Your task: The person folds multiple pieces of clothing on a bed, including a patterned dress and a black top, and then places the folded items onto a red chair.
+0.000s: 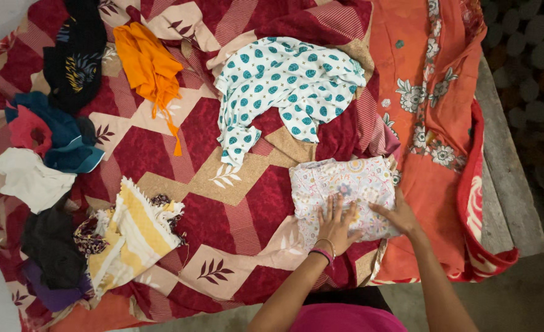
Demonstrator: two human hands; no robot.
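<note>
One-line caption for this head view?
Both hands, left hand and right hand, press a folded pale patterned cloth on a red patterned bedsheet.

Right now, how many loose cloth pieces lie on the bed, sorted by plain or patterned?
Plain: 5 - orange cloth, teal garment, white cloth, dark grey cloth, purple cloth.
Patterned: 5 - black printed cloth, white top with teal spots, yellow striped towel, orange floral garment, pale folded printed cloth under left hand and right hand.
Total: 10
</note>
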